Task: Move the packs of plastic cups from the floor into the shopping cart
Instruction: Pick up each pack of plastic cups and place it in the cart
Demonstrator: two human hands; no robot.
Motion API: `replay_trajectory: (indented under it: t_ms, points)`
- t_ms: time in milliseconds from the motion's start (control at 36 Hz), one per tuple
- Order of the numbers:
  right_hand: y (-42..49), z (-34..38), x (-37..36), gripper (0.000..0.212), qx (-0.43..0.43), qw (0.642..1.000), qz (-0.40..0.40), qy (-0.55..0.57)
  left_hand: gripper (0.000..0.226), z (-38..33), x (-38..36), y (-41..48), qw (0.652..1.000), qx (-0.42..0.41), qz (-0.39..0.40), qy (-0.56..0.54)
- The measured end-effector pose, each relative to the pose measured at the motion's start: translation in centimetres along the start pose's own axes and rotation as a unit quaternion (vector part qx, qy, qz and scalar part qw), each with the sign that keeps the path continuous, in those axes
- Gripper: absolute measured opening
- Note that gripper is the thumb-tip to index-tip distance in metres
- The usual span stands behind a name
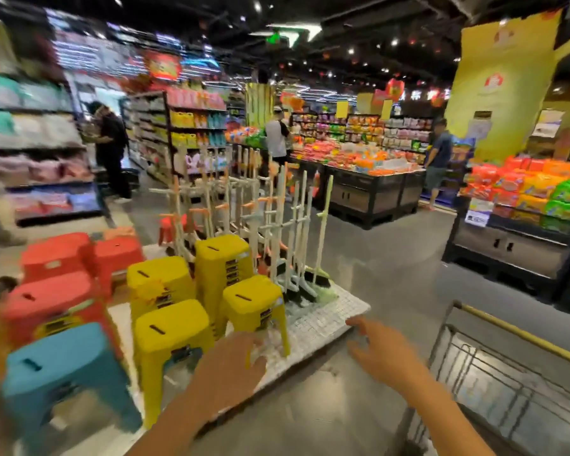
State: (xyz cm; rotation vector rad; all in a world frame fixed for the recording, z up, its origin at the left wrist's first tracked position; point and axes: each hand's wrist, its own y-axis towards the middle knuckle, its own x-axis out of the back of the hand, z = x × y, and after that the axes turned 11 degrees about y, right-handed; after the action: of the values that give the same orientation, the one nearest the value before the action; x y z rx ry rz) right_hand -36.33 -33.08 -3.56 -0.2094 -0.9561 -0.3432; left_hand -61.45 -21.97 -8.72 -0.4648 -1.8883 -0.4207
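Observation:
A clear pack of plastic cups [272, 340], blurred and hard to make out, shows at the fingertips of my left hand [234, 366], whose fingers curl around its near end. My right hand [380, 348] is stretched forward with fingers spread and fairly straight. Its fingertips are near a faint clear blur; I cannot tell whether they touch the pack. The wire shopping cart [468, 363] with its yellow-trimmed rim stands at the lower right, just right of my right hand. Both hands hover above the grey floor beside a white display mat [326, 320].
Stacked yellow stools [171, 327], red stools [53, 301] and a teal stool [60, 363] crowd the mat at left. Brooms and mops [297, 232] stand upright behind them. Snack display bins [520, 245] line the right. Several shoppers stand in the far aisles.

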Motion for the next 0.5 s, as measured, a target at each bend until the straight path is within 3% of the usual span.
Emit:
replay_trajectory:
  t_ms: [278,500]
  points:
    - [4.0,21.0,-14.3,0.050,0.217,0.970,0.114,-0.004,0.033,17.8,10.1,-13.1,0.972,0.214,-0.091,0.028]
    - [2.8,38.3,-26.9,0.043,0.385,0.893,0.232,-0.018,0.034,28.9,14.2,-26.4,0.902,0.407,-0.139,0.042]
